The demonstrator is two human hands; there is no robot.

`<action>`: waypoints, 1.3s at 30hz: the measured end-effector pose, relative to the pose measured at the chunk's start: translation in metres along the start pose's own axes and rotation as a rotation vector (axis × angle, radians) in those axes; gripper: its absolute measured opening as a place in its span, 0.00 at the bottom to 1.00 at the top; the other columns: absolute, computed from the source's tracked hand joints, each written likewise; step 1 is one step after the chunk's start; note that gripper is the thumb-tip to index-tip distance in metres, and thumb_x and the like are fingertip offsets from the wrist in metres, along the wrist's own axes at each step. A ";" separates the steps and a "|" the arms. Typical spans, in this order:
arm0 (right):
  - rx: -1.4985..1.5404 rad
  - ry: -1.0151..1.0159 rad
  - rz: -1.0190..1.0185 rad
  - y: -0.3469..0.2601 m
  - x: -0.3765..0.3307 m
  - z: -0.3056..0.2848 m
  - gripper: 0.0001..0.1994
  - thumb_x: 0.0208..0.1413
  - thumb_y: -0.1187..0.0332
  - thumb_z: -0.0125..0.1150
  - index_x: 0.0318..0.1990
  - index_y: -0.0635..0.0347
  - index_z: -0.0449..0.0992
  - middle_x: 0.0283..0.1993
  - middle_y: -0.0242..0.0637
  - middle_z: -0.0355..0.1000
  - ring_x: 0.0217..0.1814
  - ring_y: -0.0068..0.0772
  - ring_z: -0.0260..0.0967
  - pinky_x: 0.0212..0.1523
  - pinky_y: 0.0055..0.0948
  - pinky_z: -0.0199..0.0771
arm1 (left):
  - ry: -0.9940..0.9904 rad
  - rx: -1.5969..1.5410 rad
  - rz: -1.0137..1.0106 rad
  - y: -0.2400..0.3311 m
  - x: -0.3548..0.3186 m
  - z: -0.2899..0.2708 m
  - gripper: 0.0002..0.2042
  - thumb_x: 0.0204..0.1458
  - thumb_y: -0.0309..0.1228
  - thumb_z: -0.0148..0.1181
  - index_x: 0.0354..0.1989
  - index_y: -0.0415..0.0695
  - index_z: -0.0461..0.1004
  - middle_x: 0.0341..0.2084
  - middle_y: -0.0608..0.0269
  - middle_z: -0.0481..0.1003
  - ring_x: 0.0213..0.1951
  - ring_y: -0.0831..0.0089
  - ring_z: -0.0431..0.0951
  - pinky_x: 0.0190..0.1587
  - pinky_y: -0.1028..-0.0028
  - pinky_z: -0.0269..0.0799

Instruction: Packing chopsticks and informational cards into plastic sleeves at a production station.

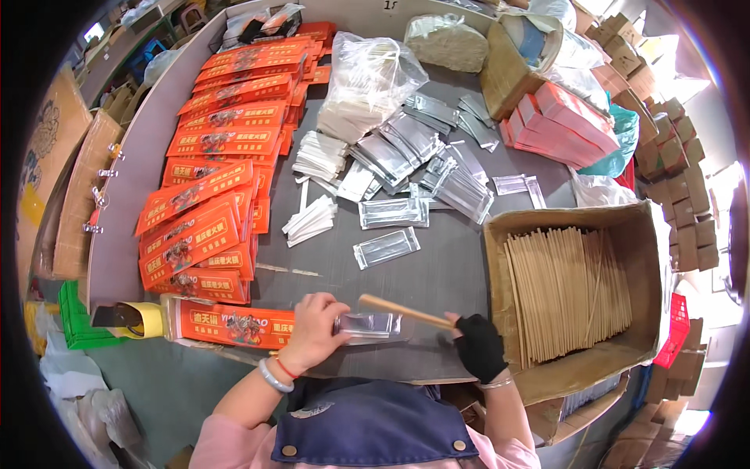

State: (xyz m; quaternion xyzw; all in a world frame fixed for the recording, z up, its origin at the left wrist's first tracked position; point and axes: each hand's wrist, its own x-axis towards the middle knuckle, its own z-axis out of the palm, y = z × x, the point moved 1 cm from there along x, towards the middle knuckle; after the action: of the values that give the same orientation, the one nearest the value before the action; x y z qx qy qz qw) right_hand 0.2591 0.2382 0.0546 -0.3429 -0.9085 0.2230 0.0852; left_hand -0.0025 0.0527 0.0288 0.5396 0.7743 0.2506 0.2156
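In my right hand [478, 344], which wears a black fingerless glove, is a pair of wooden chopsticks [402, 309], held by one end and slanting up to the left. My left hand [316, 330], bare with a bracelet at the wrist, closes on a clear flat packet [371, 324] near the table's front edge. Beneath and left of that hand lies a red printed paper sleeve [234, 324]; whether the packet sits partly inside it is hidden by my fingers. The free ends of the chopsticks hover just above the packet.
Stacks of red sleeves [226, 141] line the left side. Clear packets [391, 148] and white paper-wrapped bundles [311, 222] spread over the middle. A cardboard box of chopsticks [648, 297] stands at right. Behind are a plastic bag [367, 82] and pink packs [558, 125].
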 end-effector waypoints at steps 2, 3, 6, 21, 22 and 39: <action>0.076 -0.190 0.002 -0.005 0.003 0.008 0.14 0.53 0.67 0.63 0.48 0.49 0.80 0.31 0.43 0.70 0.35 0.49 0.70 0.35 0.45 0.69 | 0.094 -0.001 -0.045 -0.009 -0.018 -0.015 0.27 0.33 0.33 0.76 0.47 0.45 0.76 0.48 0.58 0.70 0.54 0.54 0.66 0.57 0.58 0.62; 0.009 -0.213 -0.038 0.001 0.001 0.016 0.13 0.53 0.66 0.63 0.47 0.46 0.80 0.29 0.42 0.70 0.33 0.48 0.70 0.33 0.45 0.69 | 0.112 0.053 -0.009 -0.014 -0.026 -0.017 0.32 0.32 0.34 0.76 0.51 0.45 0.74 0.47 0.58 0.71 0.52 0.54 0.67 0.56 0.58 0.62; -0.055 -0.224 -0.192 -0.013 0.015 0.038 0.12 0.52 0.65 0.63 0.46 0.45 0.80 0.27 0.41 0.70 0.31 0.47 0.70 0.31 0.44 0.69 | 0.072 0.071 0.046 -0.015 -0.037 -0.008 0.33 0.32 0.34 0.76 0.52 0.43 0.73 0.47 0.59 0.71 0.51 0.56 0.67 0.56 0.58 0.62; -0.025 -0.195 -0.314 -0.012 0.024 0.045 0.14 0.53 0.63 0.64 0.49 0.43 0.79 0.28 0.38 0.69 0.31 0.42 0.70 0.31 0.40 0.70 | 0.053 0.192 0.027 -0.039 -0.050 -0.030 0.36 0.31 0.39 0.77 0.53 0.42 0.72 0.53 0.55 0.69 0.57 0.53 0.64 0.62 0.52 0.57; -0.029 -0.219 -0.310 -0.010 0.024 0.044 0.14 0.53 0.63 0.64 0.49 0.43 0.79 0.27 0.38 0.68 0.31 0.42 0.69 0.31 0.40 0.69 | 0.055 0.162 0.055 -0.040 -0.048 -0.027 0.35 0.31 0.38 0.76 0.53 0.42 0.72 0.52 0.56 0.70 0.56 0.53 0.65 0.61 0.53 0.59; 0.695 -0.093 -0.029 -0.053 0.025 0.132 0.16 0.49 0.74 0.63 0.46 0.63 0.70 0.41 0.49 0.69 0.46 0.50 0.70 0.47 0.39 0.71 | 0.071 0.165 0.114 0.006 -0.008 0.014 0.39 0.29 0.35 0.77 0.56 0.43 0.70 0.50 0.59 0.69 0.54 0.58 0.67 0.57 0.58 0.61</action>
State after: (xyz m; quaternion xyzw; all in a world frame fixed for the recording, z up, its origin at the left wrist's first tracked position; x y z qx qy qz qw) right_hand 0.1691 0.1736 -0.0380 -0.2698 -0.7860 0.5332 0.1584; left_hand 0.0125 0.0491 0.0221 0.5894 0.7675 0.2168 0.1286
